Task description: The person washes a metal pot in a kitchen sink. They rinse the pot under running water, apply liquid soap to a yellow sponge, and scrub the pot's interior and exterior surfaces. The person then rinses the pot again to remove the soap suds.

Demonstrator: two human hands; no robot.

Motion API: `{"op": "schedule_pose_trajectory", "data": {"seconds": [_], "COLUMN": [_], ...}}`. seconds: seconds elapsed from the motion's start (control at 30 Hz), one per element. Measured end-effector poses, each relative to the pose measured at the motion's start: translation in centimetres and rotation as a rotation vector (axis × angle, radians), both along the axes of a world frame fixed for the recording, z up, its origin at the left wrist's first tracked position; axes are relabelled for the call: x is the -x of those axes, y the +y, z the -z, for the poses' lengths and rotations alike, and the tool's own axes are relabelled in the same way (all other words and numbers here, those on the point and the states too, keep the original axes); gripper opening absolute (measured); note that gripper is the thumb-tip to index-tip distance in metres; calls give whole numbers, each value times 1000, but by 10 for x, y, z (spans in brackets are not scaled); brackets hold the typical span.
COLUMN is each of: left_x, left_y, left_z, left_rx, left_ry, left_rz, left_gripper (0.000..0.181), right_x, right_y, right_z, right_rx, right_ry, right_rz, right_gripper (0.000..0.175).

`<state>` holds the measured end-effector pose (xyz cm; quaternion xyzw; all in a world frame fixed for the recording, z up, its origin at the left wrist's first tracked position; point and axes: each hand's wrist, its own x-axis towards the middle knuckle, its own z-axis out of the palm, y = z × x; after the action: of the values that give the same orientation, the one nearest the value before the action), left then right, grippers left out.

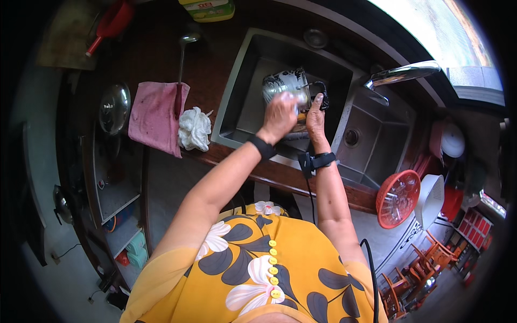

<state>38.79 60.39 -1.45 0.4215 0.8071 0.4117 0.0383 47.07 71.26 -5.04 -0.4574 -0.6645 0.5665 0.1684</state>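
A metal pot (284, 82) with white sides and dark, soot-like patches lies tilted in the left basin of a steel sink (252, 103). My right hand (316, 115) grips it by its black handle (324, 95), thumb pointing up. Pressed to the pot's side, my left hand (279, 115) has its fingers curled around a pale scrubber (300, 99); both are blurred. Beneath the hands, something yellow and dark lies in the basin, mostly hidden.
Right of the pot is a second basin (365, 137) under a chrome faucet (404, 76). On the left counter lie a pink cloth (153, 117), a ladle (181, 60), a crumpled white cloth (194, 129) and a metal lid (115, 108). A red basket (398, 198) stands at the right edge.
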Motion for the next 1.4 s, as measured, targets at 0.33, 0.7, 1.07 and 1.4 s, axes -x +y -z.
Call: {"op": "schedule_pose_trajectory", "data": {"seconds": [0.33, 0.7, 1.07, 1.4], "left_x": [3, -5, 54, 25], "left_y": [-19, 24, 76, 64], "left_z": [1, -59, -40, -54], "left_rx": [14, 112, 129, 234], "left_ry": [12, 333, 245, 611], "left_rz": [45, 376, 181, 541], "left_gripper": [23, 25, 19, 4], "right_x": [10, -7, 9, 1], "right_y": [3, -16, -20, -17], "right_z": [8, 52, 12, 48], "right_rx": [117, -109, -139, -477], "right_ry": [6, 450, 183, -21], "right_rz": [-114, -162, -152, -327], "right_gripper": [51, 33, 30, 65]}}
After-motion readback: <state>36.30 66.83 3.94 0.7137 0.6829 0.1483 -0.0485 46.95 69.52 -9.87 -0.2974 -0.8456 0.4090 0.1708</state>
